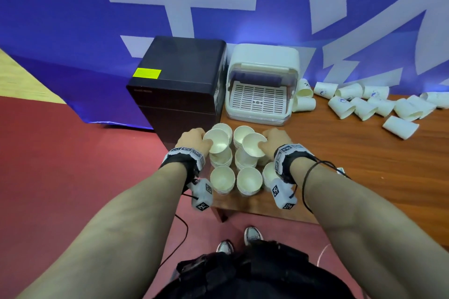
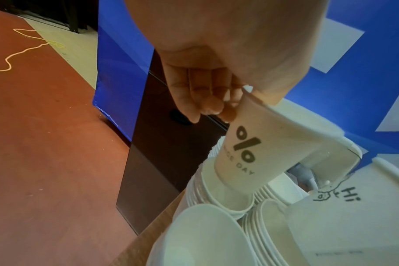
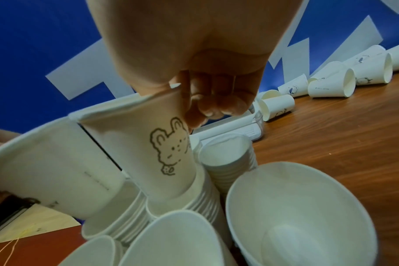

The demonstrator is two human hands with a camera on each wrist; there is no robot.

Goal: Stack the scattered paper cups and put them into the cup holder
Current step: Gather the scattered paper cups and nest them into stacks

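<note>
Partly hidden behind right wrist (image 1: 289,155): cup stack (image 1: 268,175)

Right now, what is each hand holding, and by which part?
Left hand pinches the percent-sign cup at its rim; right hand pinches the bear cup at its rim.

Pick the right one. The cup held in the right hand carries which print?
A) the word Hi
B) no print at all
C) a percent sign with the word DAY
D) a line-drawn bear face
D: in the right wrist view the right hand pinches the rim of a cup with a bear face outlined on its side.
</note>
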